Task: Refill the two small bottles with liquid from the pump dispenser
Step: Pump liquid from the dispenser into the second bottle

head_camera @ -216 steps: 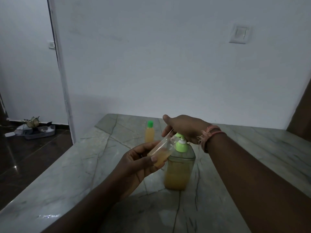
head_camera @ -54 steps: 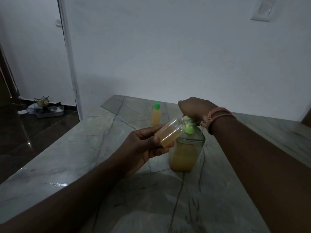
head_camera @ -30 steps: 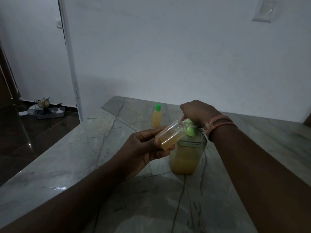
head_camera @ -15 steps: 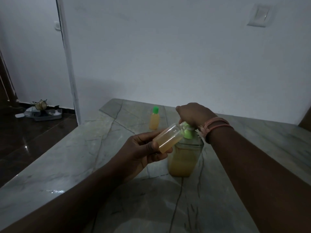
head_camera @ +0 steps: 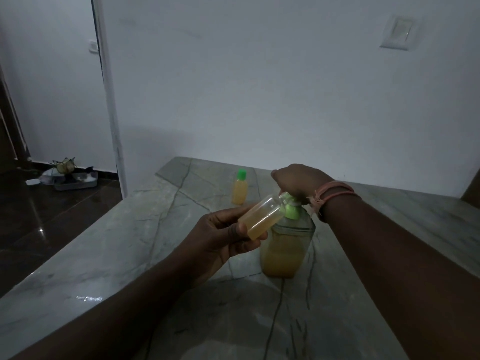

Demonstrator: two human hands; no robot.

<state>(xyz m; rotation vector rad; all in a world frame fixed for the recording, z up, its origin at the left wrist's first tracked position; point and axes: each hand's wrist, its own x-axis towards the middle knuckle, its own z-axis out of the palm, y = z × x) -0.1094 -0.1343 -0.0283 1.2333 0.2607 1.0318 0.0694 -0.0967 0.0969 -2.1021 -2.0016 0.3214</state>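
On the grey marble counter (head_camera: 109, 255), the right hand (head_camera: 298, 181) still presses the tall green-pump dispenser (head_camera: 285, 245) while left-hand fingers (head_camera: 235, 231) pinch the tilted clear small bottle (head_camera: 261, 216) at its spout, now about half full; the capped bottle (head_camera: 239, 188) waits behind.

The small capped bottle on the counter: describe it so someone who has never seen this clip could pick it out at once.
Start at the grey marble counter that runs to the white wall. Behind the large pump dispenser, toward the wall and a little left, the small capped bottle stands upright and untouched. Unlike the open bottle held tilted in the left hand, it wears a green cap and stands free of both hands.
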